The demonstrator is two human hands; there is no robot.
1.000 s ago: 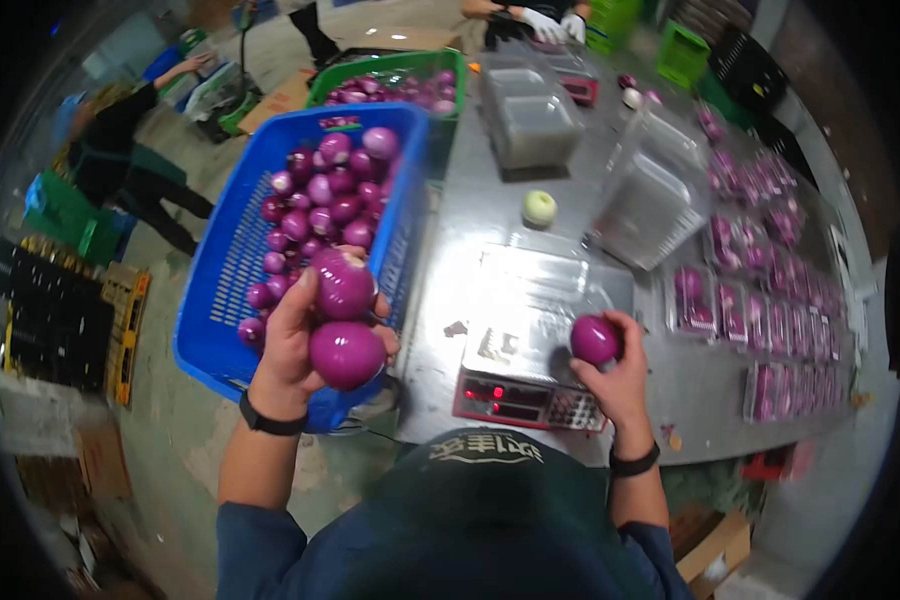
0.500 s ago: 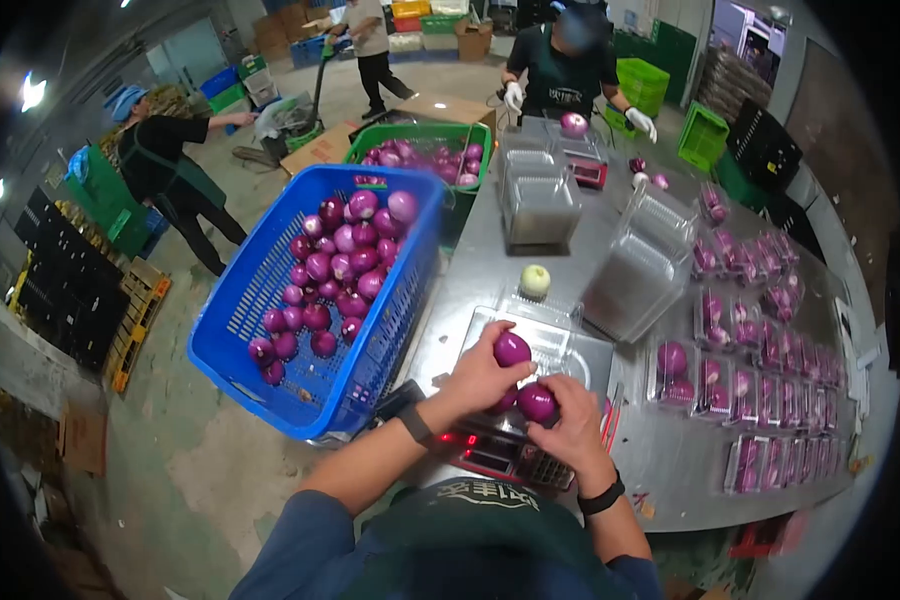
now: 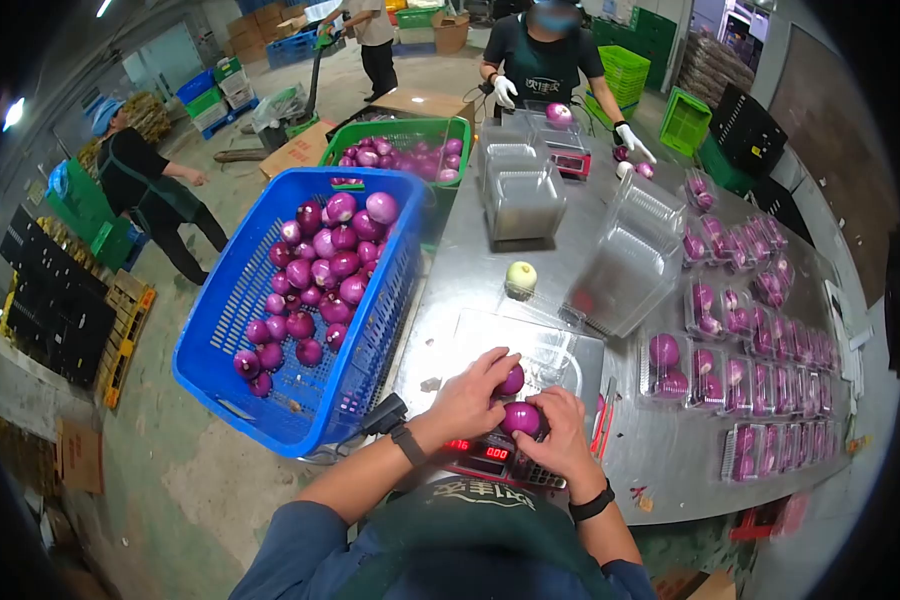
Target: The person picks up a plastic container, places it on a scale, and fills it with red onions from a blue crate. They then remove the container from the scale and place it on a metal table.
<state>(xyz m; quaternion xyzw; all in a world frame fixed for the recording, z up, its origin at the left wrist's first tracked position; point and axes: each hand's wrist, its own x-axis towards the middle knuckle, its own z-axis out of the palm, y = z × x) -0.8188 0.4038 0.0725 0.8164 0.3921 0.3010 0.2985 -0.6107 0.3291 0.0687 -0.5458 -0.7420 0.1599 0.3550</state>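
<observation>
head view: blue basket (image 3: 232, 300) beside scale (image 3: 500, 455), clamshell stack (image 3: 625, 255) behind

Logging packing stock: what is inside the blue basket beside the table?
The blue basket holds loose purple onions, heaped toward its far end. The near end shows bare mesh floor. Whatever lies under the heap is covered, so its depth cannot be judged.

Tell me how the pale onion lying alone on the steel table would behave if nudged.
The pale onion looks round with a smooth skin, so it would probably roll across the flat table. It seems firm, and likely slippery to pinch.
</observation>
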